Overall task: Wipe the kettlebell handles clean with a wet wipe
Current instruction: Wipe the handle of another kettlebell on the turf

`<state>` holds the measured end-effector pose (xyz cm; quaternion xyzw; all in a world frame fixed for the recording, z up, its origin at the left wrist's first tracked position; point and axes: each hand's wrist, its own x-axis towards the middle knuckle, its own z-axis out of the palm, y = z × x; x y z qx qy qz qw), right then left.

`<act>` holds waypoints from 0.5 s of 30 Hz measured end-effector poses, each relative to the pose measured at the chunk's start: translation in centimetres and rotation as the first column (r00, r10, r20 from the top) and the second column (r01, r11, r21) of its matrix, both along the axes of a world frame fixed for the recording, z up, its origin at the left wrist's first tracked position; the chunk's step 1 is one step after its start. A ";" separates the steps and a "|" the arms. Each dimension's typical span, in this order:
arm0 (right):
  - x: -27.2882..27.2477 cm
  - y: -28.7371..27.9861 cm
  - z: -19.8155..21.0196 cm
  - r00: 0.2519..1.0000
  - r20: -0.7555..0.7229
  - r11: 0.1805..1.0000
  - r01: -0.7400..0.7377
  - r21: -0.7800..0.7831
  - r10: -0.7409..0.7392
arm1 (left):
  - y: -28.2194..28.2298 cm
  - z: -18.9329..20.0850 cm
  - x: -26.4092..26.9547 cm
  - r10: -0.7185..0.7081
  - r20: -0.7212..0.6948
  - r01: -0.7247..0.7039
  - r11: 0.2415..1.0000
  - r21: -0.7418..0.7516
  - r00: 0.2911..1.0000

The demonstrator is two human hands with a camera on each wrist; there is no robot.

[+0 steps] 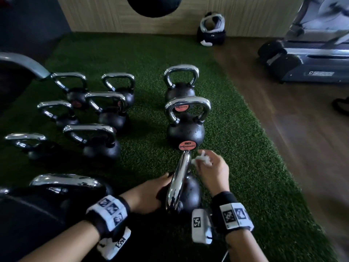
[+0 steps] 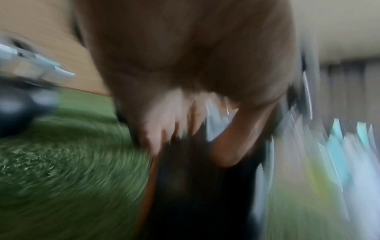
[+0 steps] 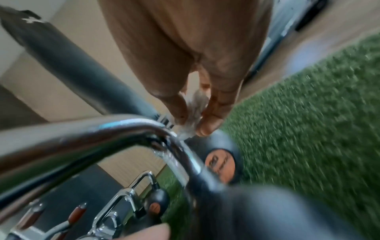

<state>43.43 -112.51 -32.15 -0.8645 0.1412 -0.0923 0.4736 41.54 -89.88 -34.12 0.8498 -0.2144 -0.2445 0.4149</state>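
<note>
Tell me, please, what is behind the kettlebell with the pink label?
Directly behind the kettlebell with the pink label stands another kettlebell on the green turf. Only its chrome handle and upper body show; its lower body is covered.

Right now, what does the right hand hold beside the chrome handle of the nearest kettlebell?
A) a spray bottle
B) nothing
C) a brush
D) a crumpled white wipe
D: the right hand pinches a crumpled white wipe in its fingers, next to the handle of the nearest kettlebell.
</note>
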 end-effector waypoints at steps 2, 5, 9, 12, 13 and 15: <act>1.4 -0.9 1.0 0.988 0.106 0.990 -0.104 -0.099 0.115 | 0.5 3.1 0.0 0.137 -0.085 -0.148 0.979 -0.143 0.987; 3.6 -0.6 3.3 0.889 0.157 0.891 -0.391 -0.233 0.431 | -1.3 7.1 -1.9 0.169 0.084 -0.156 0.978 -0.140 0.982; 5.4 0.0 4.8 0.698 -0.094 0.611 -0.677 -0.410 0.710 | -4.0 6.9 -3.4 0.087 0.450 -0.187 0.965 0.184 0.889; 5.2 -0.7 4.6 0.674 -0.103 0.576 -0.691 -0.437 0.731 | -4.1 6.4 -3.5 0.170 0.329 -0.208 0.974 0.086 0.929; 5.0 -1.0 4.4 0.674 -0.071 0.587 -0.685 -0.431 0.735 | -4.0 6.3 -3.4 0.161 0.284 -0.187 0.980 0.065 0.945; 4.3 -1.7 3.9 0.688 -0.014 0.618 -0.661 -0.426 0.726 | -3.8 6.7 -3.0 0.113 0.255 -0.129 0.991 0.047 0.960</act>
